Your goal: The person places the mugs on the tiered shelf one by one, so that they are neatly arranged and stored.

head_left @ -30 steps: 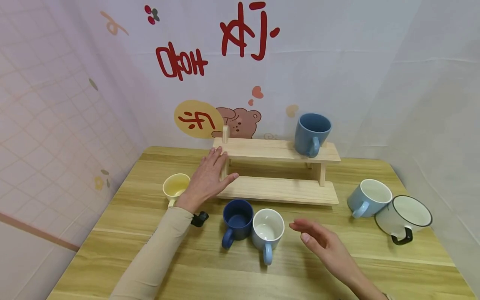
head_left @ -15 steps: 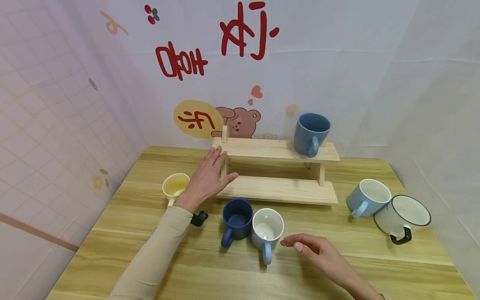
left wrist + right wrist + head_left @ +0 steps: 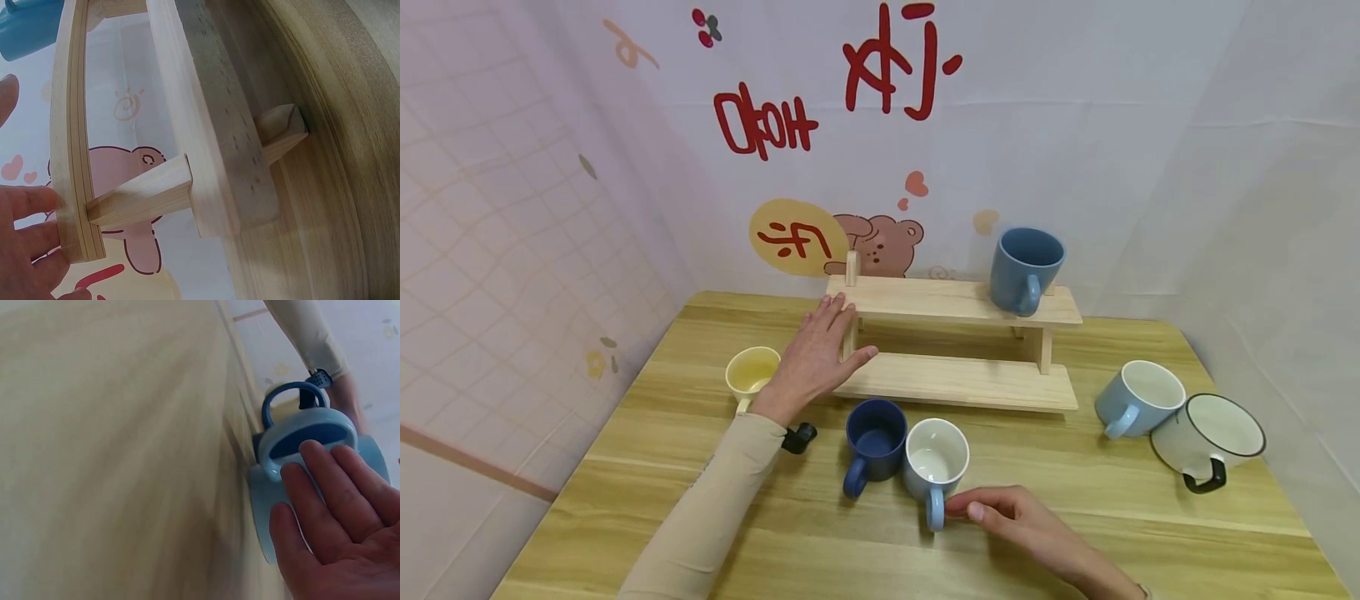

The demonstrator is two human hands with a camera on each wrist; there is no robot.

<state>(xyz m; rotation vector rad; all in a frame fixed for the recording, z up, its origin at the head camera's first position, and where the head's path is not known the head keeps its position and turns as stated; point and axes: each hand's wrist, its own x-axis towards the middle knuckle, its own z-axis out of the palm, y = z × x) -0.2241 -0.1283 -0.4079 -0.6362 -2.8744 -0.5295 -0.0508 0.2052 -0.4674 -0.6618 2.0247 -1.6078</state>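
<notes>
Now the right hand [image 3: 1011, 523] grasps nothing, fingers extended at the handle [image 3: 935, 510] of the light-blue mug [image 3: 936, 458]; the left hand [image 3: 812, 354] rests relaxed on the rack [image 3: 955, 383]. One blue mug [image 3: 1025, 271] already stands on top; four other mugs [image 3: 876, 442] and this are left on the table [image 3: 850, 554].

A white back wall [image 3: 1075, 167] carries red characters [image 3: 931, 71], a yellow bubble [image 3: 775, 217] and a pinkish-brown bear [image 3: 887, 242]. The left wall [image 3: 497, 208] bears a faint grid; the right wall [image 3: 1292, 208] is plain. Below spreads a wood-grained bench [image 3: 820, 554].
</notes>
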